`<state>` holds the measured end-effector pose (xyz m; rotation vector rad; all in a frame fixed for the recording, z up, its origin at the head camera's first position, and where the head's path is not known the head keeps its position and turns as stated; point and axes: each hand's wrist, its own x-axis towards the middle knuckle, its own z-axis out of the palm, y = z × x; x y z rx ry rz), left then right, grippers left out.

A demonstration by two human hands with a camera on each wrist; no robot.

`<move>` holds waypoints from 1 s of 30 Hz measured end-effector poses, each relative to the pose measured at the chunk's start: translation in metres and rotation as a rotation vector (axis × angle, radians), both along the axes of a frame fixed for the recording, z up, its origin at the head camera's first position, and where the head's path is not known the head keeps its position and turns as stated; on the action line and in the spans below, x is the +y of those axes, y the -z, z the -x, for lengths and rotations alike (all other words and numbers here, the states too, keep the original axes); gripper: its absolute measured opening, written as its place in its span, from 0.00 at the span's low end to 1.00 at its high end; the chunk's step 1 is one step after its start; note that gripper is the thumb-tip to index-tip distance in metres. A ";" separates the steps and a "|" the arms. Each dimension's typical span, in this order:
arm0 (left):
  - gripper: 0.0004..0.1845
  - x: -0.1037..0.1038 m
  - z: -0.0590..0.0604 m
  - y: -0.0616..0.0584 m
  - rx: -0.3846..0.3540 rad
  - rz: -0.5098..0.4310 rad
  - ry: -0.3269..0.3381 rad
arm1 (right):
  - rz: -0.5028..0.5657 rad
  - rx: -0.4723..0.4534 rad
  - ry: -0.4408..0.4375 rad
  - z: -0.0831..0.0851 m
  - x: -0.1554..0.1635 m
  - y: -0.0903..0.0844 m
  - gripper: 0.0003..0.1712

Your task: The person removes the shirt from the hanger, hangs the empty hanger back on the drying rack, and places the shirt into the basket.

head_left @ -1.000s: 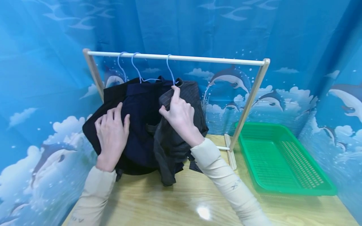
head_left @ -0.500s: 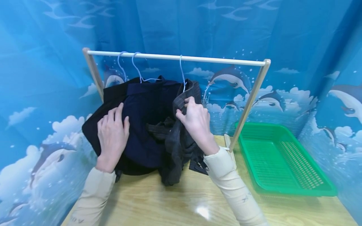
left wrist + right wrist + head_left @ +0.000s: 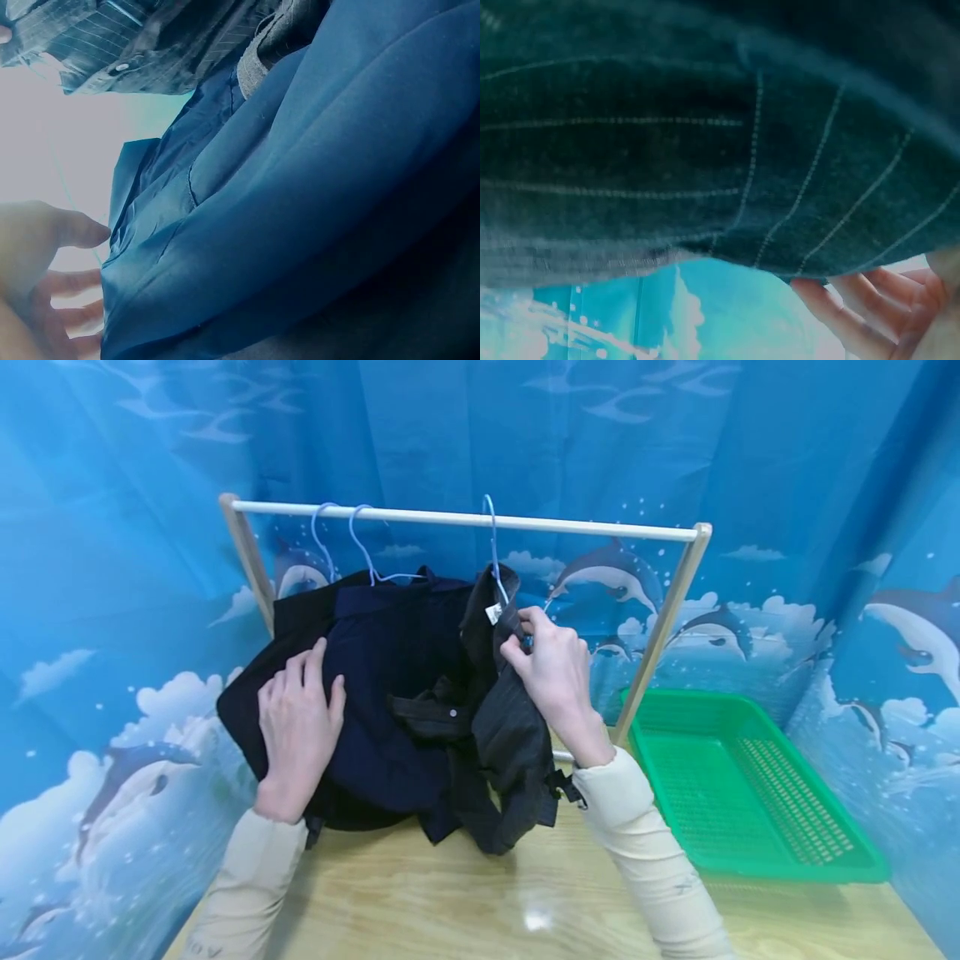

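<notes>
On the worktop [image 3: 465, 902] nearest me the hems of the hung clothes brush the wood, and just above them my left hand [image 3: 298, 727] lies flat on the navy garment [image 3: 382, 693], fingers straight and spread, gripping nothing, only pressing the cloth back. My right hand [image 3: 551, 672] has its fingers curled round the upper edge of the pinstriped garment [image 3: 502, 735], pinching it just below the light blue hanger [image 3: 491, 547], whose hook sits over the wooden rail [image 3: 465, 518]. That garment hangs bunched, near the middle of the rail, just right of the navy one and touching it.

I judge the step in hand to be moving this pinstriped piece along or off the rail. To do it well I would keep the left palm steady on the navy cloth so the neighbours do not drag along, hold the pinch close to the hook rather than lower down, and lift so the hook clears the rail before moving sideways; a pull on loose fabric alone could slip the garment off its hanger.

Beyond, the green basket [image 3: 742, 777] sits to the right, well apart from both hands.

Much is hard to read: the right wrist view shows only blurred pinstripe and fingertips [image 3: 840, 315], the left wrist view mostly blue folds. I cannot tell how the pinstriped piece sits on its hanger, and the two other hangers [image 3: 341, 539] are largely buried in dark cloth
</notes>
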<state>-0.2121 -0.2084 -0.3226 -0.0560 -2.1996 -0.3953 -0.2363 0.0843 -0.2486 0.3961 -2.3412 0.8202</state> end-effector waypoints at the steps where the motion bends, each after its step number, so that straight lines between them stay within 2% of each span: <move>1: 0.28 0.000 0.000 0.000 0.001 0.000 0.000 | 0.005 -0.001 0.002 0.000 0.004 0.000 0.16; 12: 0.29 -0.002 0.001 0.003 0.012 0.013 -0.010 | 0.072 0.073 -0.013 0.000 0.047 0.009 0.18; 20: 0.31 -0.002 0.000 0.005 0.011 0.024 -0.008 | 0.118 0.116 -0.069 -0.011 0.072 0.032 0.16; 30: 0.35 -0.002 -0.002 0.012 0.022 0.069 0.000 | 0.019 0.203 -0.102 -0.025 0.104 0.059 0.16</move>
